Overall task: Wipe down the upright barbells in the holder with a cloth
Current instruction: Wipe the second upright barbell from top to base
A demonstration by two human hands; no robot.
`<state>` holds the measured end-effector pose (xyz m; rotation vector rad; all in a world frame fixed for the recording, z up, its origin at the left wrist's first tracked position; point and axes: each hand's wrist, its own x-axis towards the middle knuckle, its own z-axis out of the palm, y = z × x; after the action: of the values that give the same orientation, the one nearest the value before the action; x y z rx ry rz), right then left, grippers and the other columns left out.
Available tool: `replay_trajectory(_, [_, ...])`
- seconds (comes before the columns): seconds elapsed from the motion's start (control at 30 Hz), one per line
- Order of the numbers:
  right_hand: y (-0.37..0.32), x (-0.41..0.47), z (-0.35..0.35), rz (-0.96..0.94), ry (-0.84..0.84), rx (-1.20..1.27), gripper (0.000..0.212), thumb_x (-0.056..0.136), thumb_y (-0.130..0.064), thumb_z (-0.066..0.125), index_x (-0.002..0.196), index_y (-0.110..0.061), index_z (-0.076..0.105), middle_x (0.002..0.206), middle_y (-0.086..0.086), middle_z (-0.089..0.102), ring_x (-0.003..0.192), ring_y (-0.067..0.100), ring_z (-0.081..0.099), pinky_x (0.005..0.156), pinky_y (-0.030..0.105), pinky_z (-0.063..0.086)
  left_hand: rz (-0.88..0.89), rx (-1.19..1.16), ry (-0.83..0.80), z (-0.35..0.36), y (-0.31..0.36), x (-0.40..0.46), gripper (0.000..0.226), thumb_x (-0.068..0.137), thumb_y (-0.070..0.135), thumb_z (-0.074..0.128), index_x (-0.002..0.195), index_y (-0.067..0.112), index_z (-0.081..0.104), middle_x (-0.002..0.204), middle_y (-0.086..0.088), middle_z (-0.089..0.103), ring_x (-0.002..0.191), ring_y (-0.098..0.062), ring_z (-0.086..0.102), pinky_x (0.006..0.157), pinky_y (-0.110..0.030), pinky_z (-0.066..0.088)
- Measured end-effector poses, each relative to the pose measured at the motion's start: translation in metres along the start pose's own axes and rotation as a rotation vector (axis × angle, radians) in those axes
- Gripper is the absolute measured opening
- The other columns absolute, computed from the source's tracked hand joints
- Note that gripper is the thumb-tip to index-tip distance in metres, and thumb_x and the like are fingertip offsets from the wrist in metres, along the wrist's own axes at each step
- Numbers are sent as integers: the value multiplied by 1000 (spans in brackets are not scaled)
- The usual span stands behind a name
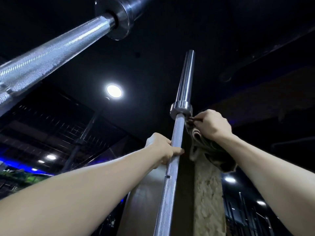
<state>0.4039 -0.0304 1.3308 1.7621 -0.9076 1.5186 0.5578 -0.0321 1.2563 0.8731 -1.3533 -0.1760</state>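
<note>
The camera looked steeply upward. The central barbell point(172, 160) stood upright, its long axis running from the lower centre of the view up to the smooth sleeve end near the ceiling, with the collar between knurled shaft and sleeve. The left hand point(163, 149) gripped the knurled shaft below the collar, fingers wrapped round it and thumb laid across the front. The right hand point(211, 125) was closed on a bunched cloth point(206, 147), pinching its upper edge against the shaft just beneath the collar; the remainder of the cloth hung below the wrist, right of the shaft. A second barbell point(51, 53) ran diagonally across the upper left, its sleeve pointing toward the top of the view.

The ceiling point(221, 40) was dark, with a round ceiling light point(114, 91) lit left of the central barbell. A rough-textured pillar point(208, 201) rose behind the shaft. Blue lighting showed at the lower left.
</note>
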Motion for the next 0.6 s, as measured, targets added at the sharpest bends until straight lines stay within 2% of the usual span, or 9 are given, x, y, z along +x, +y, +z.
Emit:
replay_trajectory(0.07, [6, -4, -8, -43, 93, 46, 22, 93, -35, 55, 111, -37, 67, 109, 0, 57, 101, 30, 58, 77, 34, 41, 6, 5, 10, -1, -1, 0, 27, 66, 21, 87, 85, 8, 74, 68, -5, 66, 55, -18, 63, 65, -29, 58])
replay_trajectory(0.13, [-1, -5, -9, -201, 187, 72, 25, 94, -39, 53, 117, -41, 63, 106, -3, 51, 97, 20, 55, 79, 36, 45, 50, 89, 33, -2, -3, -1, 27, 70, 27, 84, 87, 9, 73, 67, -3, 63, 55, -16, 60, 54, -23, 53])
replay_trajectory(0.17, [-8, -4, -6, -283, 199, 39, 26, 93, -41, 53, 118, -40, 62, 106, -4, 49, 96, 18, 53, 78, 38, 47, 78, 127, 41, -3, -4, -3, 29, 71, 30, 83, 90, 10, 73, 71, -4, 65, 59, -18, 61, 54, -24, 52])
replay_trajectory(0.27, [-19, 3, 15, -356, 135, -66, 33, 92, -45, 56, 123, -37, 60, 114, -3, 43, 104, 22, 48, 78, 39, 49, 94, 140, -24, -9, -14, -17, 35, 80, 37, 73, 102, 10, 69, 89, -12, 69, 82, -28, 67, 75, -38, 57])
replay_trajectory(0.33, [-18, 3, 30, -299, 96, 25, 34, 92, -43, 57, 125, -35, 60, 119, -2, 41, 107, 25, 47, 82, 42, 49, -9, 100, -146, -15, -25, -31, 32, 92, 36, 59, 103, 7, 65, 87, -7, 62, 78, -21, 59, 72, -31, 50])
replay_trajectory(0.4, [-17, -4, 40, -274, 84, 186, 32, 91, -39, 59, 122, -34, 62, 115, -3, 44, 105, 27, 51, 85, 43, 48, -114, -11, -265, -17, -33, -44, 19, 96, 24, 53, 106, 11, 62, 92, -6, 56, 82, -18, 52, 76, -29, 49])
replay_trajectory(0.5, [-16, -26, 51, -367, 78, 230, 29, 88, -36, 63, 117, -37, 66, 112, -3, 47, 99, 29, 54, 87, 41, 47, -139, -115, -284, -18, -40, -48, 24, 93, 7, 55, 116, 5, 59, 91, -8, 60, 80, -19, 57, 85, -34, 53])
replay_trajectory(0.6, [-16, -48, 57, -474, 58, 172, 26, 88, -37, 62, 113, -42, 67, 112, -6, 48, 95, 28, 50, 83, 42, 47, -137, -122, -251, -18, -40, -47, 26, 91, 8, 61, 117, 9, 61, 88, -7, 65, 74, -15, 62, 85, -35, 53])
